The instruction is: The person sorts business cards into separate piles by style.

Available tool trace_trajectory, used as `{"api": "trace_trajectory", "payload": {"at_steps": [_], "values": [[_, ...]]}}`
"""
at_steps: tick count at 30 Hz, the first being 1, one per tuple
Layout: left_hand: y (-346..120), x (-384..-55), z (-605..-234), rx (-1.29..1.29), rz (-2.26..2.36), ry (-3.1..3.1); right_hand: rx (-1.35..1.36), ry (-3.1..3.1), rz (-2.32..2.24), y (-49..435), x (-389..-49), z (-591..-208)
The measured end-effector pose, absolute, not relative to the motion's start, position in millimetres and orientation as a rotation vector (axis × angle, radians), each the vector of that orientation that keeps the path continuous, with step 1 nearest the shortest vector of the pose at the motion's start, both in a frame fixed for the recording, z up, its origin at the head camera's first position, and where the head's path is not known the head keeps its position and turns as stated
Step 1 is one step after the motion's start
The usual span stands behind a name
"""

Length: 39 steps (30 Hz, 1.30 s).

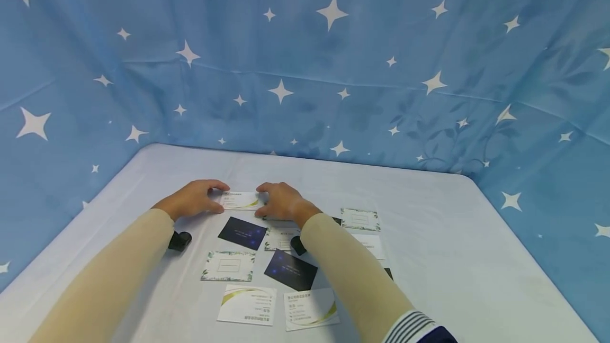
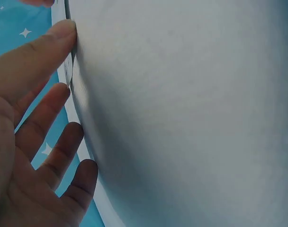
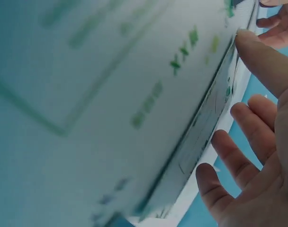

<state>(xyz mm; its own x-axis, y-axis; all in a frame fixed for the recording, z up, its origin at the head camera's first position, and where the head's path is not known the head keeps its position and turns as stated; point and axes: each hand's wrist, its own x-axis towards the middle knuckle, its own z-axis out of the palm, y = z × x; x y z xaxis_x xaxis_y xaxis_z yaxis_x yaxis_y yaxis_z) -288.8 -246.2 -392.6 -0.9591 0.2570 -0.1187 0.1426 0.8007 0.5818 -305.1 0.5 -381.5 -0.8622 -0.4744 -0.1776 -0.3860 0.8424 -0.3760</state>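
A white business card [image 1: 240, 200] with a gold curve lies toward the far side of the table in the head view. At its left end, my left hand [image 1: 196, 198] pinches it with thumb and forefinger on opposite edges. My right hand [image 1: 285, 202] holds the other end the same way, covering the right corners. In the left wrist view the thumb [image 2: 63, 30] touches a thin card edge, while the other fingers are spread. A leaf-bordered card [image 1: 281, 237] and a dark blue card [image 1: 242, 233] lie just nearer than the hands.
Nearer on the white table [image 1: 476, 258] lie another dark card [image 1: 291, 270], a leafy card [image 1: 229, 265] and two gold-curved cards, left [image 1: 247, 305] and right [image 1: 312, 309]. Right of the right forearm are a leafy card [image 1: 360, 219] and partly covered cards. A starry blue curtain [image 1: 305, 68] hangs behind.
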Motion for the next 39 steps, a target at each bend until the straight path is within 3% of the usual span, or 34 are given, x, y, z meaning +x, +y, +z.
{"api": "trace_trajectory", "payload": {"at_steps": [39], "values": [[-242.7, -326.3, -382.4, 0.225, 1.032, 2.704, -0.460, 2.684, -0.905, -9.1, -337.4, -385.6]]}}
